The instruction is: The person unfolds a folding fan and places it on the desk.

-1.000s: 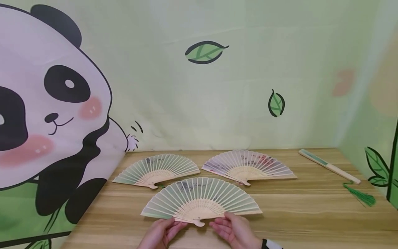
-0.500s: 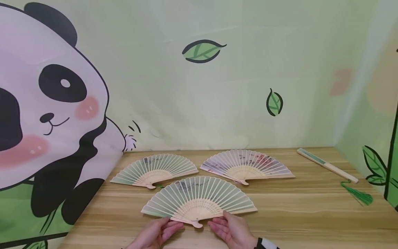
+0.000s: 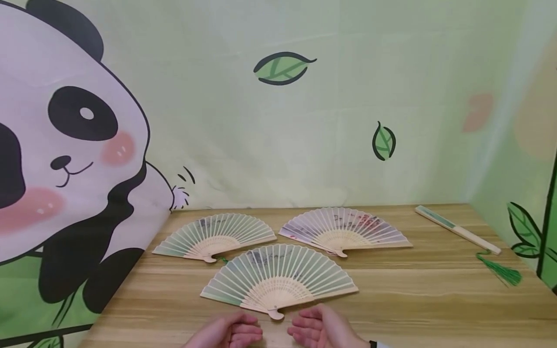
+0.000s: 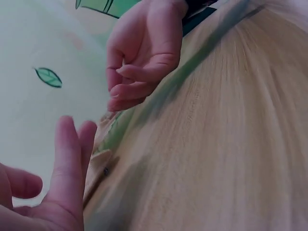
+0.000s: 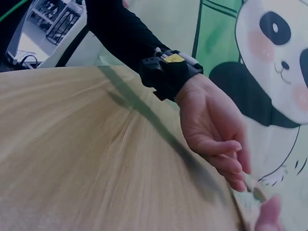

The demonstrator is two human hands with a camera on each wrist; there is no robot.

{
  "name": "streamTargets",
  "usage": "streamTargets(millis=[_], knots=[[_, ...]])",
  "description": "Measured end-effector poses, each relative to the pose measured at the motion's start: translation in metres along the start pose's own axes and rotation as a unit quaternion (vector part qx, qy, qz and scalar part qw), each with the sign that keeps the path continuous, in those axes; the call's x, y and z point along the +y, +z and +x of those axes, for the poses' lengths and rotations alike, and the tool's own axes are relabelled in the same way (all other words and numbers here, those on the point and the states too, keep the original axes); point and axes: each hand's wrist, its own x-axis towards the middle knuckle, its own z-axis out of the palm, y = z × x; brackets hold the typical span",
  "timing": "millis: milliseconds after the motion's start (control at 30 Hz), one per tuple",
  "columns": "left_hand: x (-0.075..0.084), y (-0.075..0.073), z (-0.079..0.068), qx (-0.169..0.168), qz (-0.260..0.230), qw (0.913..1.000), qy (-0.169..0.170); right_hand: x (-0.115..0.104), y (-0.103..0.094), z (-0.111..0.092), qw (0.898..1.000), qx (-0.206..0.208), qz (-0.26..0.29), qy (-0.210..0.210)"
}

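Note:
An opened green folding fan (image 3: 278, 275) with pale wooden ribs lies on the table, its pivot end toward me. Just in front of its lower left edge is my left hand (image 3: 230, 331), its fingers loosely bent and holding nothing. My right hand (image 3: 324, 328) lies below the fan's right side, apart from it, fingers relaxed and free of any object. In the left wrist view the right hand (image 4: 147, 53) hovers over the wood with bent fingers. The right wrist view shows the left hand (image 5: 214, 130) with a loose, upturned palm.
Behind lie another spread green fan (image 3: 217, 237) and a spread purple fan (image 3: 344, 229) with red flowers. A folded fan (image 3: 457, 229) with a green tassel (image 3: 502, 270) rests at the right of the wooden table (image 3: 413, 309). A panda-printed cloth (image 3: 217, 121) hangs around the back and sides.
Both hands have let go of the front fan's lower edges and drawn back toward me. The fan stays spread on the table. The head view has shifted slightly.

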Motion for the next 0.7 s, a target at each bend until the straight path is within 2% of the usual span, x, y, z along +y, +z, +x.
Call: streamTargets(millis=[133, 267, 333, 500, 567, 700], knots=[[0.006, 0.011, 0.005, -0.037, 0.037, 0.9986, 0.007, -0.005, 0.002, -0.011, 0.995, -0.030, -0.089, -0.020], [0.010, 0.021, 0.010, -0.056, 0.053, 0.9969, 0.015, -0.010, 0.001, -0.023, 0.982, -0.060, -0.170, -0.056], [0.012, 0.027, 0.012, -0.067, 0.061, 0.9955, 0.026, -0.015, -0.002, -0.029, 0.977, -0.064, -0.192, -0.073], [0.019, 0.047, 0.020, -0.086, 0.078, 0.9912, 0.063, -0.030, -0.008, -0.037, 0.976, -0.044, -0.189, -0.094], [0.021, 0.057, 0.025, -0.088, 0.082, 0.9898, 0.077, -0.035, -0.010, -0.039, 0.973, -0.034, -0.196, -0.115], [0.027, 0.079, 0.039, -0.078, 0.109, 0.9850, 0.109, -0.049, -0.018, -0.041, 0.955, 0.001, -0.240, -0.175]])
